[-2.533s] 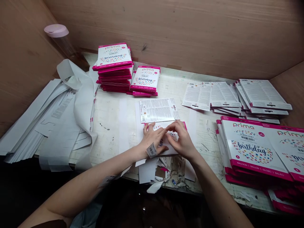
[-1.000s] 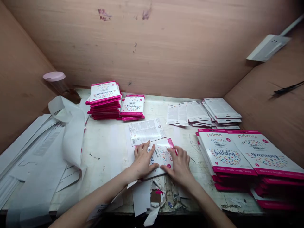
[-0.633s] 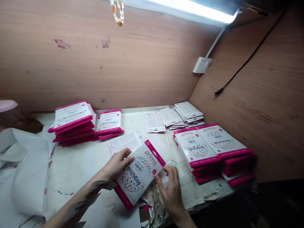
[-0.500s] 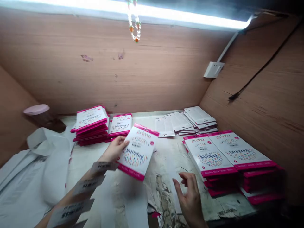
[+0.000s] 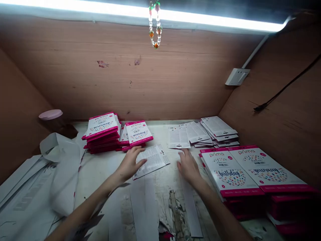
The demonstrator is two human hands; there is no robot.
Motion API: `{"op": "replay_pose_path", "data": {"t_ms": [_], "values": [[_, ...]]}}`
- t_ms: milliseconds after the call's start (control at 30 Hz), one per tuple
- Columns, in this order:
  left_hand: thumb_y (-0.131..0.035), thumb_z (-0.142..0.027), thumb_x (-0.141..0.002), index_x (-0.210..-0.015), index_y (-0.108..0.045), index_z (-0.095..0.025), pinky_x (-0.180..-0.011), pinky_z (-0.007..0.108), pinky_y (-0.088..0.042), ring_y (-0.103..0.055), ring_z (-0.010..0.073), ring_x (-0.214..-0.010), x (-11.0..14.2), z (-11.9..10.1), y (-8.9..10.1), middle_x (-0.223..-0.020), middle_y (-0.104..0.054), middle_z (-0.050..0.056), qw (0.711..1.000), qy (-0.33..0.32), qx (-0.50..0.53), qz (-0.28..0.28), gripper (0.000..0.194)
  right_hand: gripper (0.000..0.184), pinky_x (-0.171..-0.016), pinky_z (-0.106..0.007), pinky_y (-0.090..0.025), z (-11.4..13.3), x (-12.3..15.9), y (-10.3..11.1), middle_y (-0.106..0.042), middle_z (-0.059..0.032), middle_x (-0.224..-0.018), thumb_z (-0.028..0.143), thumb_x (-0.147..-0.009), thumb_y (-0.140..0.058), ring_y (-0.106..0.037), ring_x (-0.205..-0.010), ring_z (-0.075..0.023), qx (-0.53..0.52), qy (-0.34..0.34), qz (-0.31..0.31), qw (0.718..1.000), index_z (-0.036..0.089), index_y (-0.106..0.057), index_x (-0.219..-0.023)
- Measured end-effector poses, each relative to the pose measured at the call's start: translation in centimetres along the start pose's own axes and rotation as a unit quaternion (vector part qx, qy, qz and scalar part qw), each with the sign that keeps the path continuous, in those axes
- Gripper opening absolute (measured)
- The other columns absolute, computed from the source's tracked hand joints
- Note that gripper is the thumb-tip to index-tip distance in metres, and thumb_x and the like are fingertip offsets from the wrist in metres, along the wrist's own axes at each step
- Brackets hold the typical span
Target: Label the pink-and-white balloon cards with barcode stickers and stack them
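Note:
My left hand is open, its fingertips at the left edge of a printed instruction sheet lying on the worktable. My right hand is open and holds nothing, close to a loose white paper strip. Behind my left hand stand two stacks of pink-edged Prima birthday balloon packages, the smaller one topped by a slightly skewed package. To the right of my right hand lie larger stacks of the same packages.
Stacked instruction sheets lie at the back right. White paper offcuts heap along the left side, and more strips lie at the front. A pink-lidded bottle stands back left. Wooden panels enclose the table, with a wall socket and a black cable on the right.
The package my left hand held now lies on the smaller back stack, and that hand has let go. My right hand has moved up the table, and the view has shifted sideways.

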State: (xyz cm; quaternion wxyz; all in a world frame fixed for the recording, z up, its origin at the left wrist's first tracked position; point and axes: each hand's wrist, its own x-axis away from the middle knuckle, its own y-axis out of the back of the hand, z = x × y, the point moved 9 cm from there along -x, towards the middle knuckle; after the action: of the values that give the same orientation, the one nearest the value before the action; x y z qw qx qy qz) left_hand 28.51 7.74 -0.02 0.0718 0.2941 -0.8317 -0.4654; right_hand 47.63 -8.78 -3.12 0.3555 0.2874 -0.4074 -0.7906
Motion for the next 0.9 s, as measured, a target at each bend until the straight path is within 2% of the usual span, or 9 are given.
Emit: {"op": "replay_pose_path", "data": {"t_ms": [67, 167, 267, 400, 500, 600, 700, 800, 900], "values": [[-0.052, -0.041, -0.087, -0.126, -0.057, -0.019, -0.107, 0.043, -0.037, -0.047, 0.0290, -0.127, 2.0, 0.7, -1.6, -0.135, -0.053, 0.012, 1.000, 0.010, -0.017, 0.024, 0.045, 0.030, -0.110, -0.049, -0.032, 0.7, -4.6, -0.9, -0.051, -0.0213, -0.132, 0.004, -0.074, -0.057, -0.044, -0.129, -0.0331, -0.016, -0.008, 0.035, 0.999, 0.013, -0.061, -0.102], [-0.053, -0.043, -0.083, -0.137, -0.046, -0.012, -0.105, 0.045, -0.038, -0.045, 0.0340, -0.129, 3.5, 4.2, -3.0, -0.135, -0.051, 0.018, 0.989, 0.132, -0.056, 0.036, 0.062, 0.030, -0.105, -0.045, -0.037, 2.4, -7.9, -3.8, -0.061, -0.0181, -0.118, 0.014, -0.068, -0.071, -0.052, -0.120, -0.0320, -0.059, -0.027, 0.077, 0.995, 0.015, -0.062, -0.096], [-0.052, -0.046, -0.084, -0.143, -0.035, -0.005, -0.102, 0.047, -0.039, -0.048, 0.0385, -0.127, 4.2, 7.9, -3.3, -0.130, -0.050, 0.025, 0.957, 0.283, -0.049, 0.029, 0.074, 0.040, -0.097, -0.050, -0.042, 3.4, -7.6, -7.2, -0.062, -0.0201, -0.114, 0.023, -0.066, -0.074, -0.055, -0.115, -0.0346, -0.110, -0.085, 0.088, 0.986, 0.014, -0.058, -0.101], [-0.062, -0.053, -0.076, -0.149, -0.022, -0.008, -0.106, 0.050, -0.035, -0.040, 0.0410, -0.134, 4.3, 8.1, -3.2, -0.143, -0.037, 0.028, 0.950, 0.310, -0.010, 0.047, 0.095, 0.018, -0.079, -0.041, -0.052, 3.4, -6.1, -9.6, -0.068, -0.0130, -0.093, 0.021, -0.076, -0.061, -0.066, -0.090, -0.0261, -0.237, -0.131, 0.125, 0.954, 0.016, -0.056, -0.092], [-0.083, -0.049, -0.053, -0.152, -0.023, -0.018, -0.112, 0.057, -0.022, -0.010, 0.0480, -0.144, 4.2, 5.2, -3.4, -0.160, -0.010, 0.022, 0.972, 0.213, -0.043, 0.088, 0.119, 0.008, -0.065, -0.035, -0.055, 3.1, -5.7, -8.3, -0.067, -0.0082, -0.073, 0.024, -0.084, -0.055, -0.067, -0.068, -0.0210, -0.346, -0.111, 0.157, 0.918, 0.016, -0.057, -0.082], [-0.076, -0.030, -0.066, -0.146, -0.039, -0.028, -0.115, 0.058, -0.011, -0.017, 0.0425, -0.145, 3.6, 1.8, -2.5, -0.157, -0.031, 0.009, 0.991, 0.103, -0.068, 0.054, 0.088, 0.019, -0.059, -0.033, -0.054, 2.7, -6.2, -5.2, -0.068, -0.0068, -0.073, 0.034, -0.089, -0.053, -0.065, -0.061, -0.0183, -0.413, -0.077, 0.164, 0.893, 0.016, -0.060, -0.087], [-0.045, -0.025, -0.090, -0.122, -0.064, -0.025, -0.112, 0.053, -0.024, -0.052, 0.0329, -0.125, 2.9, 0.3, 0.0, -0.121, -0.068, 0.006, 0.994, 0.094, -0.022, -0.049, 0.037, 0.037, -0.063, -0.029, -0.055, 1.7, -7.6, -1.8, -0.070, -0.0056, -0.085, 0.042, -0.098, -0.038, -0.066, -0.067, -0.0146, -0.333, -0.021, 0.118, 0.935, 0.016, -0.064, -0.095], [-0.037, -0.038, -0.095, -0.110, -0.068, -0.023, -0.092, 0.038, -0.047, -0.065, 0.0267, -0.100, 2.3, -0.3, 1.7, -0.103, -0.074, 0.005, 0.986, 0.090, 0.118, -0.079, 0.038, 0.040, -0.081, -0.026, -0.053, 0.4, -9.1, 0.4, -0.067, -0.0077, -0.104, 0.043, -0.096, -0.042, -0.064, -0.088, -0.0130, -0.158, 0.027, 0.035, 0.986, 0.011, -0.065, -0.101], [-0.043, -0.043, -0.092, -0.108, -0.068, -0.020, -0.081, 0.030, -0.050, -0.067, 0.0245, -0.094, 2.2, -1.1, 2.4, -0.098, -0.074, 0.004, 0.977, 0.067, 0.192, -0.058, 0.037, 0.035, -0.090, -0.039, -0.052, -0.8, -9.8, 0.7, -0.060, -0.0100, -0.121, 0.037, -0.092, -0.057, -0.061, -0.103, -0.0195, -0.078, 0.032, -0.007, 0.996, 0.013, -0.059, -0.117]]}}
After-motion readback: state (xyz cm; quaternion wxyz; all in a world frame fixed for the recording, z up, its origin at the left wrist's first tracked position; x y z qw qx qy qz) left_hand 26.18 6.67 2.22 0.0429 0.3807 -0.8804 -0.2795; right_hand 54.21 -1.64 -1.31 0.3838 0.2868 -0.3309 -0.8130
